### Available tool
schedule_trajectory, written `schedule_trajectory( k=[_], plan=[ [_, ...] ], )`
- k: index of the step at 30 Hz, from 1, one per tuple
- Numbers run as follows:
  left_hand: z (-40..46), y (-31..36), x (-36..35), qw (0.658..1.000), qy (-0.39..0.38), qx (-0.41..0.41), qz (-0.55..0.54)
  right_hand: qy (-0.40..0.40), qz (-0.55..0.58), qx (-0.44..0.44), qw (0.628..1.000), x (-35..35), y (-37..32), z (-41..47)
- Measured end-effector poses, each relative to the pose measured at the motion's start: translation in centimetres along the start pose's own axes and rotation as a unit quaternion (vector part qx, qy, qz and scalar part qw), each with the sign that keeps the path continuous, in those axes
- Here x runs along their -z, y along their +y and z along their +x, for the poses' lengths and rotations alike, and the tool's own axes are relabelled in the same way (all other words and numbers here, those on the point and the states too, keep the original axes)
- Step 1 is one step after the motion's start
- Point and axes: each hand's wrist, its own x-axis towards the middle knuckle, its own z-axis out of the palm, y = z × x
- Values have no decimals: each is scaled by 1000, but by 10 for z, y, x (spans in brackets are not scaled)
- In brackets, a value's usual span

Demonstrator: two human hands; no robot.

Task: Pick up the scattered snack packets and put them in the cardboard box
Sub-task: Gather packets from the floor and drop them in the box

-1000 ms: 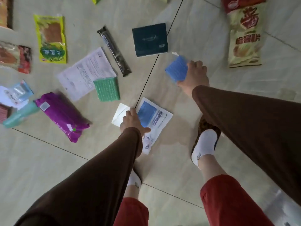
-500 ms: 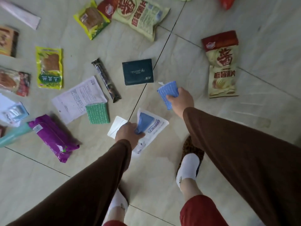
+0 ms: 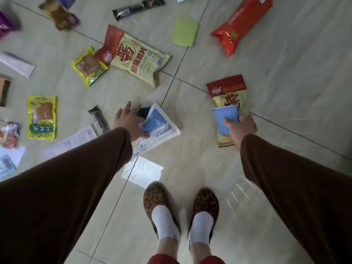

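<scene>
Two hands over the tiled floor [image 3: 266,73]: left hand [image 3: 131,122] pinches a white-and-blue flat pouch [image 3: 158,126], fingers spread; right hand [image 3: 241,126] grips a small blue packet [image 3: 225,116] above a red-and-cream crisp bag [image 3: 228,92].

You are standing indoors, likely in a home: leopard-print slippers [image 3: 205,204] over white socks are resting on a glossy tiled floor [image 3: 285,63], with snack packets [image 3: 137,58] lying beyond them.
</scene>
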Motion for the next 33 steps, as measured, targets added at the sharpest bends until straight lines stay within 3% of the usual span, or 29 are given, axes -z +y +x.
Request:
schedule_trajectory(
  k=[4,8,11,14,16,20,24,33],
  plan=[
    [24,-6,-7,999,-28,-13,13,-9,65,12,998,-18,6,21],
    [28,-3,-5,999,-10,-2,41,50,-73,20,996,-24,7,27],
    [22,3,-8,999,13,15,50,43,-141,57,987,-26,2,23],
    [9,8,-10,999,-4,45,0,16,-169,95,981,-24,-10,7],
    [-11,9,-10,993,-9,69,-91,-1,-173,128,977,-20,-18,-15],
    [-69,3,-8,960,10,122,-254,-80,-72,169,980,-8,-42,-79],
    [-141,-19,9,915,39,170,-363,-122,-66,227,964,16,-74,-145],
    [-318,-116,34,845,120,246,-460,-163,-102,344,919,16,-145,-316]
  ],
)
